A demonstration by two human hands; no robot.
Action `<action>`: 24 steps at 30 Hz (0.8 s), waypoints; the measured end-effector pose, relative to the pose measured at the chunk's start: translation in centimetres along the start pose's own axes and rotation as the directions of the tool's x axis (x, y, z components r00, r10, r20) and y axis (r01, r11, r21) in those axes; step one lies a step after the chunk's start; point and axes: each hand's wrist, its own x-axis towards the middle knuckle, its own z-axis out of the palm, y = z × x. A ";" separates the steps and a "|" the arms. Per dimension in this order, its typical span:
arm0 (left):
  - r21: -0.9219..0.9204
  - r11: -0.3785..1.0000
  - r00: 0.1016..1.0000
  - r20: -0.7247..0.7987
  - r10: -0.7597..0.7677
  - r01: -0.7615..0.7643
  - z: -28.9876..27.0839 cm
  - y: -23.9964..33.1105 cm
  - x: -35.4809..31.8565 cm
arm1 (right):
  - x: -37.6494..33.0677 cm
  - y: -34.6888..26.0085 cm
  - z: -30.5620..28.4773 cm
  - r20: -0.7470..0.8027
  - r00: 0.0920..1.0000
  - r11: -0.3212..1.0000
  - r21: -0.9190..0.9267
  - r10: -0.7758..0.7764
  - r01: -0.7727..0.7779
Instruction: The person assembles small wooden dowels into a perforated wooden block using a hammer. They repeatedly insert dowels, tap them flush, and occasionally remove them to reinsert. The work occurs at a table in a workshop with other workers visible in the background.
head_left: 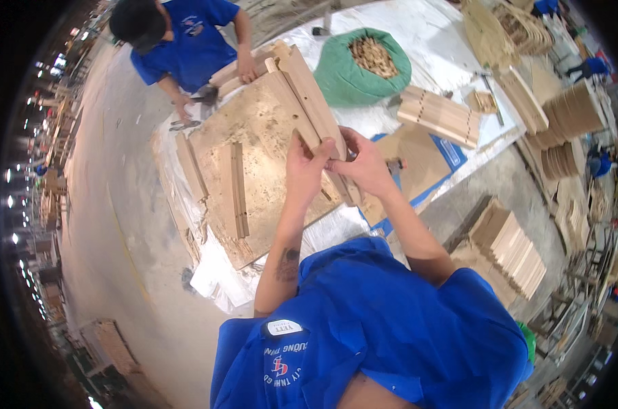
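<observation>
In the head view, the left hand (306, 165) pinched two long slats (312, 99) between thumb and fingers. The right hand (365, 162) pinched their right edge just beside it, thumbs close together. The slats lay side by side, slanting up and left above a stained board (261, 129); whether they touched it could not be told. Left of the hands, two strips (236, 191) rested on the board, well apart from the slats. Across the table, a co-worker (189, 41) had one hand on some wood pieces (228, 76). Beyond the slats, to the right, stood a green sack (343, 75) of wood bits (373, 56); nearer, a row of holed slats (438, 116) lay near a cardboard sheet (414, 160).
</observation>
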 end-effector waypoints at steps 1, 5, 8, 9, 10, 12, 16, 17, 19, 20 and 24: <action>-0.023 1.000 1.000 -0.007 -0.016 0.016 -1.3 0.4 -0.5 | -0.1 -0.6 1.0 0.015 1.000 0.999 0.049 0.005 -0.006; -0.280 0.959 0.983 -0.182 -0.001 -0.051 -3.9 2.6 -2.2 | 0.0 -0.6 3.6 0.125 0.992 0.957 0.284 0.020 -0.055; -0.317 0.948 0.965 -0.252 -0.069 -0.015 -8.4 2.0 -2.9 | -0.1 -2.0 6.5 0.279 0.958 0.928 0.337 0.066 -0.162; -0.364 0.931 0.962 -0.244 -0.119 0.023 -9.4 2.0 -3.1 | -0.4 -2.1 7.3 0.319 0.944 0.914 0.354 0.082 -0.199; -0.409 0.913 0.958 -0.267 -0.107 -0.012 -9.9 1.8 -3.0 | -0.4 -2.1 8.0 0.357 0.932 0.919 0.342 0.068 -0.198; -0.488 0.870 0.949 -0.303 -0.088 -0.075 -10.2 1.6 -2.5 | -0.6 -2.0 9.5 0.418 0.908 0.944 0.283 0.039 -0.171; -0.305 0.944 0.923 -0.384 -0.003 -0.124 -10.9 2.1 -2.7 | -0.5 -2.1 11.4 0.459 0.888 0.947 0.270 0.035 -0.177; -0.280 0.949 0.912 -0.410 0.019 -0.146 -10.8 2.2 -2.9 | -0.5 -2.3 11.6 0.471 0.881 0.943 0.272 0.046 -0.194; -0.231 0.948 0.897 -0.429 0.103 -0.219 -10.9 2.2 -2.2 | -0.1 -1.9 12.1 0.501 0.866 0.952 0.270 -0.013 -0.142; -0.214 0.940 0.891 -0.427 0.155 -0.266 -10.7 2.1 -1.8 | 0.1 -1.8 12.1 0.513 0.857 0.957 0.270 -0.047 -0.109; -0.138 0.918 0.895 -0.315 0.315 -0.371 -11.6 2.5 -2.3 | -0.1 -1.3 12.2 0.547 0.837 0.949 0.250 0.026 -0.193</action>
